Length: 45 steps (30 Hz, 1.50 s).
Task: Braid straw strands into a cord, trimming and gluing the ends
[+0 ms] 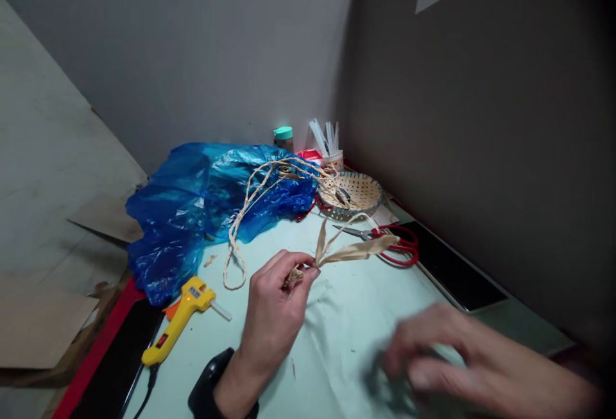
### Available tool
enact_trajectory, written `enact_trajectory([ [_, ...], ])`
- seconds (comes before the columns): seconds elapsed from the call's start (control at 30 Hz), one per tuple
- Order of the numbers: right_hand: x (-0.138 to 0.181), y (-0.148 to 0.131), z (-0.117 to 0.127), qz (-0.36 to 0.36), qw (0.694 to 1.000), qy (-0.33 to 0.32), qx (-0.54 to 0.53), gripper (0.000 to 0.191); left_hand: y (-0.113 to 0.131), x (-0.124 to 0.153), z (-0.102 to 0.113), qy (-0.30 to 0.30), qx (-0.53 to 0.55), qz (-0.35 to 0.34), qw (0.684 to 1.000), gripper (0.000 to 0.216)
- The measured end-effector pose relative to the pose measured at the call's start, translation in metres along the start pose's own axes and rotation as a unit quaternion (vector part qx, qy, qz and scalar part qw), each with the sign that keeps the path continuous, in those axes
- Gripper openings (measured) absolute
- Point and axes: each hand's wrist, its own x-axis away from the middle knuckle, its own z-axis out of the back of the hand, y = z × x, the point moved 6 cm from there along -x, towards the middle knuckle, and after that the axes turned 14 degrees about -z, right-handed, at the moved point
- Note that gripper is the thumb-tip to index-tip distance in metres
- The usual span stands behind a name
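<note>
Left hand (272, 303): pinched shut, with thumb and forefinger clamped on the braided root of the strips (356, 251).

Strips: they sit just above the table (346, 329). They leave the pinch to the right and slightly away from me. Their long axis points at the scissors (397, 246), and the tips end over the red handles. One shorter strip stands up from the pinch.

Right hand (462, 361): low at the near right and blurred. I cannot tell whether it is closed or carrying anything. It lies nearer me than the strips' free ends and apart from them.

Surroundings: a looped braid (250, 201), a glue gun (180, 319) and a bag (192, 207) lie left of the pinch. A basket (366, 204) sits beyond the strips.
</note>
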Motion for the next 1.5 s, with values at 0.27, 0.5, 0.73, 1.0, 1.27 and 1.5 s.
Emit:
enact_trajectory([
  [0.27,-0.076,-0.040,0.004,0.098,0.986,0.093,-0.103,0.020,0.020,0.003,-0.006,-0.042,-0.061,-0.164,0.984,0.022],
  [0.5,-0.080,-0.037,0.004,0.124,0.981,0.111,-0.100,0.006,0.017,0.000,0.000,-0.020,-0.102,-0.194,0.975,0.026],
  [0.73,-0.069,-0.036,-0.006,0.250,0.956,0.156,0.001,0.008,0.004,-0.002,0.008,-0.024,-0.173,-0.173,0.969,0.042],
  [1.0,-0.059,-0.045,-0.033,0.267,0.940,-0.065,0.202,0.023,-0.041,-0.005,0.039,0.139,-0.044,0.094,0.985,0.021],
  [1.27,-0.080,-0.042,-0.006,0.135,0.990,0.003,0.050,0.023,-0.048,-0.003,0.016,0.115,0.255,0.172,0.945,0.018],
  [1.5,-0.121,-0.059,0.010,0.139,0.978,0.146,-0.049,0.011,-0.039,-0.006,0.005,0.047,0.239,0.139,0.960,0.020],
])
